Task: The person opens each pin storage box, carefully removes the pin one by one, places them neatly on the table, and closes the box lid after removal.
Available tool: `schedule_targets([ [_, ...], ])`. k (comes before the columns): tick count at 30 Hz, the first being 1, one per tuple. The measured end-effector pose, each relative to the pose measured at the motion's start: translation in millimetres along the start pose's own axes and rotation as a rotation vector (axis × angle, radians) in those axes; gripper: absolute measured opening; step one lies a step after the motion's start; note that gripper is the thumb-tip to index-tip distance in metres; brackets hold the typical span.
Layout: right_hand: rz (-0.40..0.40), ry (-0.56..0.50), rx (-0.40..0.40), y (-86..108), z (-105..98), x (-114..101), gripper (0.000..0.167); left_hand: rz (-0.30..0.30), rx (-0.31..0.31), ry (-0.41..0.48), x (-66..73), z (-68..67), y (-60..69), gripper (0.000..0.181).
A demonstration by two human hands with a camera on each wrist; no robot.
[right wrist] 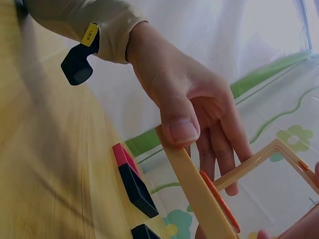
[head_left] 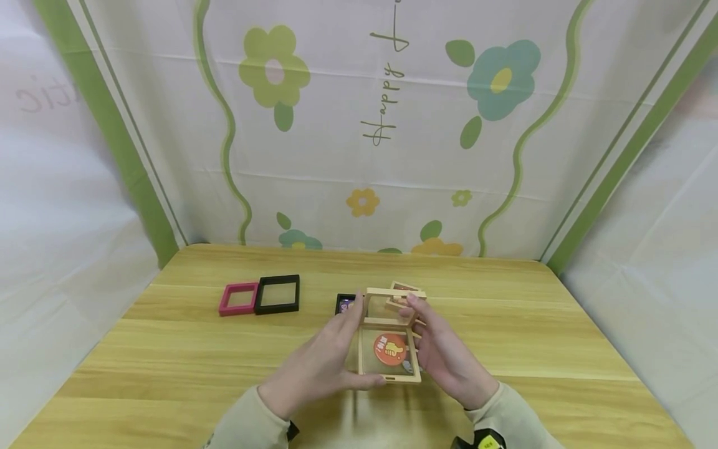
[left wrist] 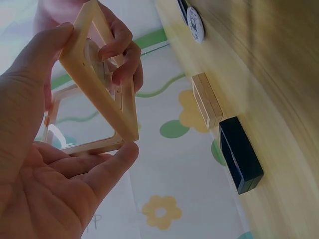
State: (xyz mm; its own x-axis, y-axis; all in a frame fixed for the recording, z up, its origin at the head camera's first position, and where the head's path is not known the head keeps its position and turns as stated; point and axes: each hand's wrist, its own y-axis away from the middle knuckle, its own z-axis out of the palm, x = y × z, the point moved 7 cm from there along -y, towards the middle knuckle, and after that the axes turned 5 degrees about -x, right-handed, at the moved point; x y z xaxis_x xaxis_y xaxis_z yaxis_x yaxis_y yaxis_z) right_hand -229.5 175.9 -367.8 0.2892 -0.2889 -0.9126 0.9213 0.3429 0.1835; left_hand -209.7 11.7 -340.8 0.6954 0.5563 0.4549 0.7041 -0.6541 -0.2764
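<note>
Both hands hold a pale wooden-coloured, hinged display frame (head_left: 417, 362) above the table, its two clear-film halves spread at an angle. On the film of the lower half is a round orange badge (head_left: 390, 349) with a yellow thumbs-up; the right wrist view shows the badge (right wrist: 220, 201) edge-on. My left hand (head_left: 320, 368) grips the left side, thumb on the near edge, fingers by the upper half. At the right side, my right hand (head_left: 449, 355) holds the frame, a fingertip at the upper half's corner. The left wrist view shows right-hand fingers (left wrist: 124, 55) bent around it.
On the table (head_left: 185, 362), a pink frame (head_left: 222, 300) touches a larger black frame (head_left: 277, 308) at the left. A small black frame (head_left: 339, 303) with something purple inside and a wooden-coloured frame (left wrist: 207, 101) stand beyond the hands. A round whitish badge (left wrist: 195, 25) lies nearby.
</note>
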Motion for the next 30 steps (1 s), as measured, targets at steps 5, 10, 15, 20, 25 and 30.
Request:
schedule_targets([
  [5, -0.012, -0.056, 0.029, -0.7, -2.2, 1.0, 0.048, -0.001, -0.001, 0.005, 0.8, 1.7, 0.2, 0.123],
  [10, -0.016, -0.048, 0.035, -0.7, -2.8, 0.8, 0.05, 0.002, 0.007, -0.001, 1.5, 2.0, 0.3, 0.123],
  [15, -0.016, -0.042, 0.039, -0.5, -2.8, -0.3, 0.06, 0.011, 0.016, -0.009, 1.7, 1.5, 0.3, 0.122],
  [20, -0.032, -0.035, 0.042, -0.1, -2.8, -1.5, 0.065, 0.021, 0.048, -0.083, 3.9, -0.2, 0.3, 0.117],
  [25, -0.04, -0.033, 0.054, -0.1, -2.9, -1.1, 0.067, 0.002, 0.191, -0.196, 9.2, -10.2, 1.3, 0.102],
  [30, -0.037, -0.013, 0.1, 0.6, -5.2, 0.2, 0.066, 0.008, 0.377, -0.198, 15.5, -21.4, 3.9, 0.045],
])
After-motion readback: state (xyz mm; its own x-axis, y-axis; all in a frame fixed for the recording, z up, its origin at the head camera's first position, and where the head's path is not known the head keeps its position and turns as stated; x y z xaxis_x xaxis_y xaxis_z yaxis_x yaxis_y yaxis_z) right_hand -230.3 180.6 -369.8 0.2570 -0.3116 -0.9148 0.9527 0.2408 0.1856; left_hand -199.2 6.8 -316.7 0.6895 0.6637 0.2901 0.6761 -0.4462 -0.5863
